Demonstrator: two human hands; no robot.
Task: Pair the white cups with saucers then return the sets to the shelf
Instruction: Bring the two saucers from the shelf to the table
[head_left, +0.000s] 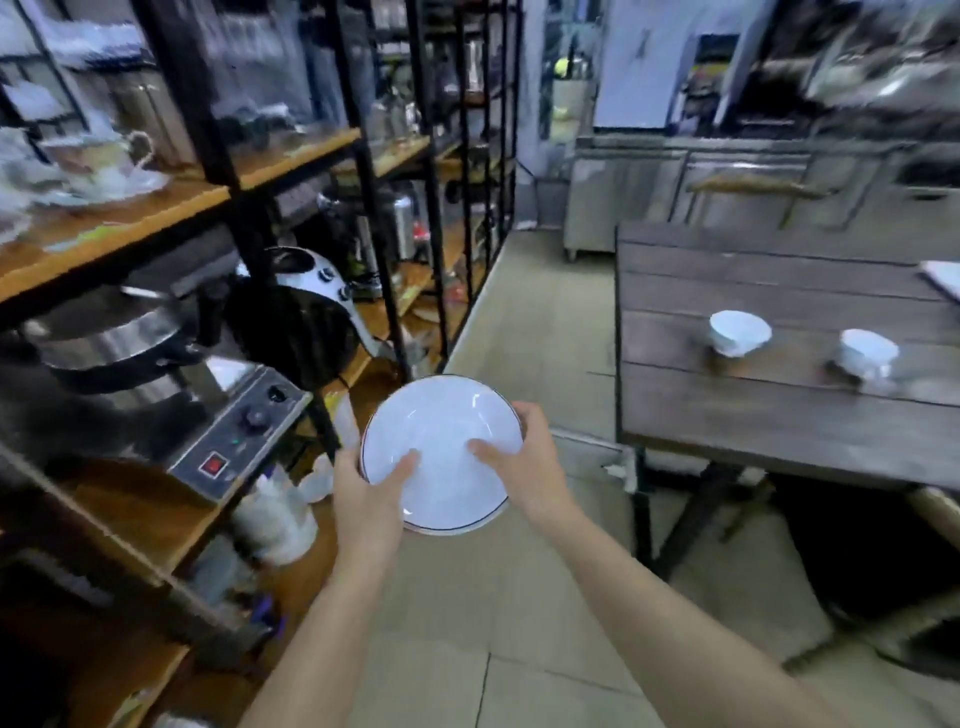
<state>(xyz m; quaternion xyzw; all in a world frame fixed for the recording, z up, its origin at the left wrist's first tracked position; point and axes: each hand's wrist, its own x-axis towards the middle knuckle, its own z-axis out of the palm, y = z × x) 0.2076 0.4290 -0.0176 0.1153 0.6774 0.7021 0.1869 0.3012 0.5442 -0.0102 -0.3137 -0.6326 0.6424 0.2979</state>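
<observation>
Both hands hold a stack of white saucers (441, 441) with a thin dark rim, in the aisle between the shelf and the table. My left hand (371, 493) grips its lower left edge, thumb on top. My right hand (524, 462) grips the right edge, thumb on top. A second rim shows under the top saucer. Two white cups stand on the dark wooden table (769, 415) at the right: one cup (737, 332) nearer the middle, the other cup (867, 353) further right. The view is blurred.
The black-framed shelf (135, 223) with wooden boards runs along the left, holding a cup-and-saucer set (98, 161), a metal appliance with knobs (244, 431) and other kitchenware. Steel counters (675, 192) line the back wall. Tiled floor lies between shelf and table.
</observation>
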